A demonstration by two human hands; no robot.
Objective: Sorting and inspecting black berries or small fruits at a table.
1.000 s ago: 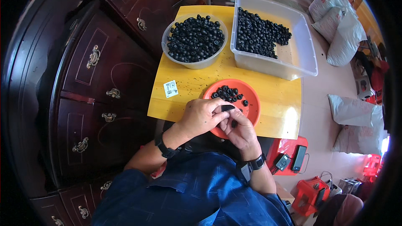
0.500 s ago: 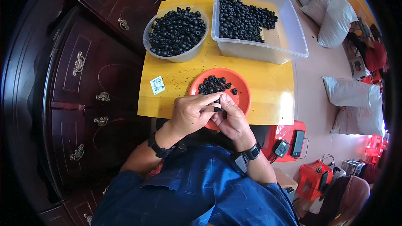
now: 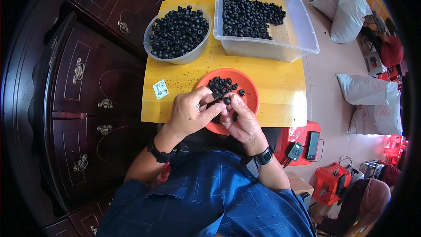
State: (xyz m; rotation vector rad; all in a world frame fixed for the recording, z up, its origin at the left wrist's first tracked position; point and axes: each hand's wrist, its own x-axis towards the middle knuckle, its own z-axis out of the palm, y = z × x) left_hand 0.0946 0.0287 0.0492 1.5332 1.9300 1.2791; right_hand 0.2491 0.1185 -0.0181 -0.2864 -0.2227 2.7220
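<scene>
Over a round orange-red plate (image 3: 252,88), my two hands meet with their fingers nearly touching. My right hand (image 3: 245,125) is closed, pinching a small round black plastic part (image 3: 226,100) between thumb and fingers. My left hand (image 3: 186,110) is curled closed around a thin dark piece beside that part; its kind is hard to make out. Several hollow black parts (image 3: 221,84) lie loose on the plate beyond my fingers. The near side of the plate is partly hidden by my hands.
A yellow table (image 3: 285,92) bears a round clear tub (image 3: 193,55) heaped with black parts and a large clear bin (image 3: 294,39) of more. A white label (image 3: 160,89) lies at left. Dark drawers (image 3: 70,87) stand left; a red stool (image 3: 302,138) holds devices at right.
The left fingers have opened away from the right thumb, so the round black part now shows between the hands. The dark piece has shifted up and left. The whole view has moved slightly.
</scene>
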